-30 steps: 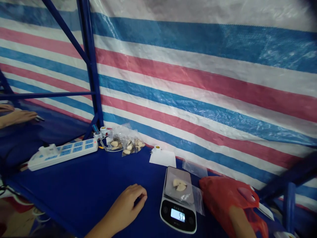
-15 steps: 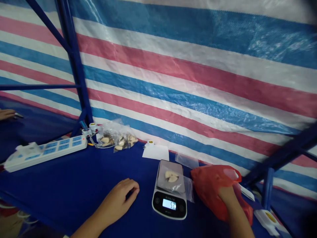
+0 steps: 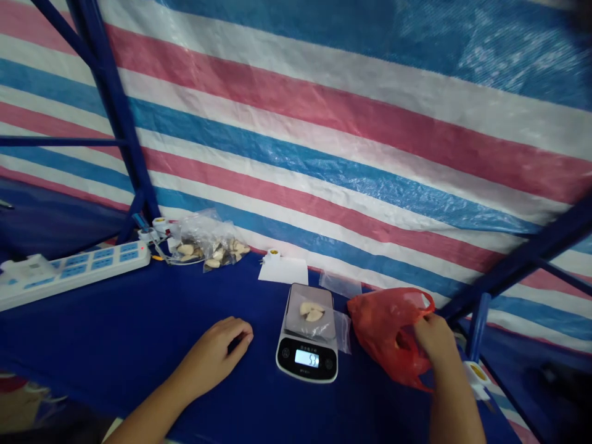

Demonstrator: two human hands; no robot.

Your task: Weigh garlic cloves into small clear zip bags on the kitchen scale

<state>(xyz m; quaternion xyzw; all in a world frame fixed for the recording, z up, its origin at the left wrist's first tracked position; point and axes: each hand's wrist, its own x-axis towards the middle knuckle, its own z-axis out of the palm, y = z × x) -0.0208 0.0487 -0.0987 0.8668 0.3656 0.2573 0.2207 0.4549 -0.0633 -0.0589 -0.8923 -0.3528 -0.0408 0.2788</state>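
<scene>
My left hand (image 3: 224, 348) rests on the blue table, left of the scale, its fingers loosely curled toward the thumb around nothing. A black-and-white digital kitchen scale (image 3: 306, 359) reads 53. On its pan lies a clear plastic bag (image 3: 343, 333) with a few pale, sliced pieces (image 3: 312, 311). Right of the scale, a crumpled red plastic bag (image 3: 379, 327) stands with its mouth toward me. My right hand (image 3: 435, 339) grips it by the edge near a handle loop; the fingertips are partly hidden. What the bag contains is mostly hidden.
Clear bags of pale and brown pieces (image 3: 213, 246) lie at the back left beside a white power strip (image 3: 87, 271). Behind the scale are white paper (image 3: 283, 270) and a flat clear bag (image 3: 340, 284). Blue frame posts (image 3: 478, 324) and a striped tarp border the table.
My right hand has come out of the red bag to its right edge, and the bag has shifted shape. My left hand stays put. The view has turned slightly right.
</scene>
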